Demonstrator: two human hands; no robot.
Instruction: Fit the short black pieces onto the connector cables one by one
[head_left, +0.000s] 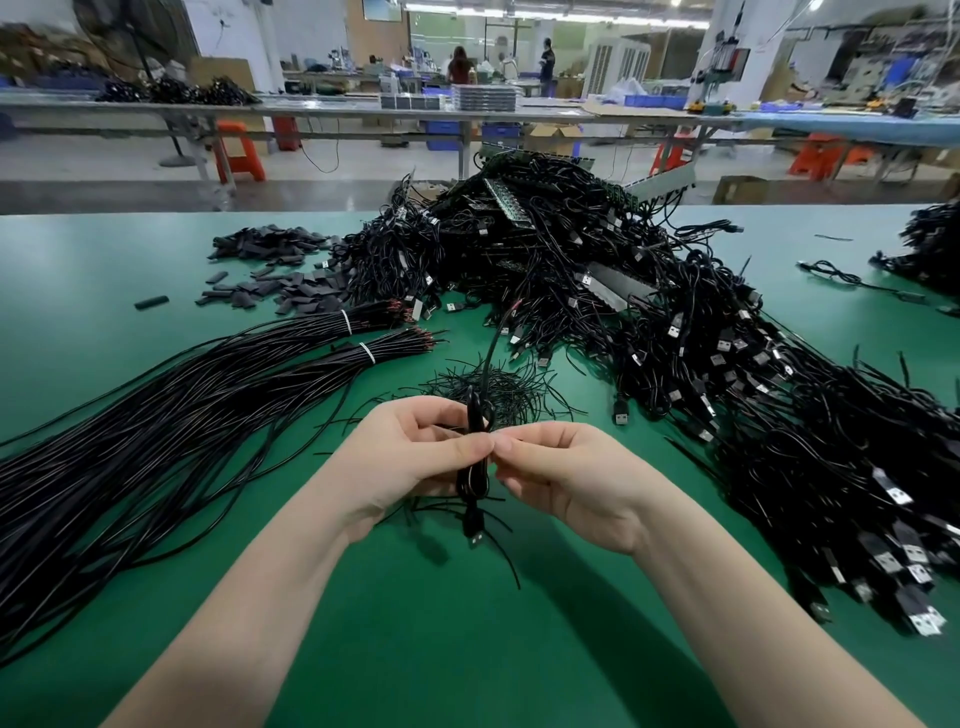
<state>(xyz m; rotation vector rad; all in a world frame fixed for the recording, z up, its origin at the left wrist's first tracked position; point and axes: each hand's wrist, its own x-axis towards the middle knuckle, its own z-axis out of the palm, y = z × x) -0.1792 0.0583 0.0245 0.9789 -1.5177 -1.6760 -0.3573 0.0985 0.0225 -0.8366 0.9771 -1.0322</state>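
- From the head view, the fingers (470, 447) of the left hand (415, 457) are curled round a folded bundle of connector cable (474, 480), gripping it upright above the green surface (467, 649); its USB plug (474, 535) hangs below the hand.
- The right hand (561, 473) pinches something at the bundle with thumb and forefinger meeting the left thumb. Whether that is a short black piece or a tie I cannot tell.
- The short black pieces (275, 283) lie in a loose heap at the far left of the surface, well apart from the hands.
- Progress looks early to me: a huge tangle of USB cables (597, 291) lies beyond and to the right, tied wire bundles (182, 395) run off to the left, and I can pick out no clearly finished lot.
- Open room is the bare green straight in front of the person, under the forearms. Cables hem it in on both sides, and a scatter of thin black ties (493, 387) lies just beyond the hands. The far edge sits behind the tangle.
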